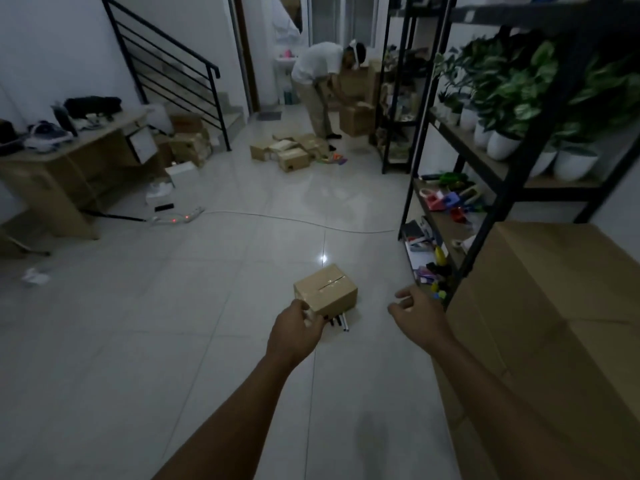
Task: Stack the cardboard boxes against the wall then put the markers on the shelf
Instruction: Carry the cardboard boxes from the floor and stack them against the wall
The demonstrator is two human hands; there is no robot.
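A small taped cardboard box [327,289] sits on the tiled floor in front of me. Several markers [339,322] lie on the floor against its near side, partly hidden by my left hand [298,329]. That hand reaches to the box's near left corner with its fingers curled; whether it grips anything cannot be told. My right hand [417,311] hovers to the right of the box, fingers loosely spread and holding nothing. A large cardboard box [554,306] stands at my right, against the black shelf unit [485,233].
The shelf unit holds potted plants [502,98], tape dispensers and small items. A white cable [294,220] crosses the floor. Farther back a person [318,88] bends over a box near a pile of boxes [294,150]. A desk [69,168] and stair railing stand at left.
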